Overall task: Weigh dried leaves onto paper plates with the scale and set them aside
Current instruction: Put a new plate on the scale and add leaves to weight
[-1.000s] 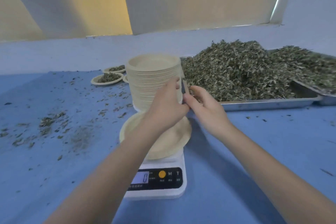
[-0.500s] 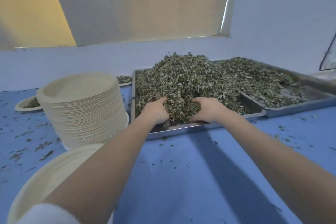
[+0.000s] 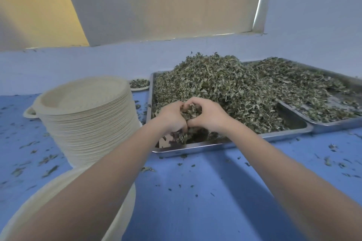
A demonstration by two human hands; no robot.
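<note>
Hands gathering dried green leaves [image 3: 225, 88] in nearer rectangular steel tray [image 3: 225, 144].
Left hand [image 3: 172, 117] and right hand [image 3: 209, 115], fingers curled, together clasp one clump above tray's near edge; stack of beige paper plates [image 3: 88, 121] stands left.

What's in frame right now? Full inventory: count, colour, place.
heap of dried green-grey leaves: one, green-grey, piled in the near tray
shiny rectangular metal trays: two, silver, side by side at centre and right; the right one holds a thinner layer of leaves
tall stack of beige paper plates: one stack, beige, left of the near tray
single empty beige paper plate: one, beige, bottom left, partly hidden by the left forearm
filled beige paper plates: one behind the stack beside the tray; a rim shows left of the stack
blue tabletop: one, blue, strewn with leaf crumbs
hands: left hand and right hand, cupped together round a clump of leaves at the near tray's front
</note>
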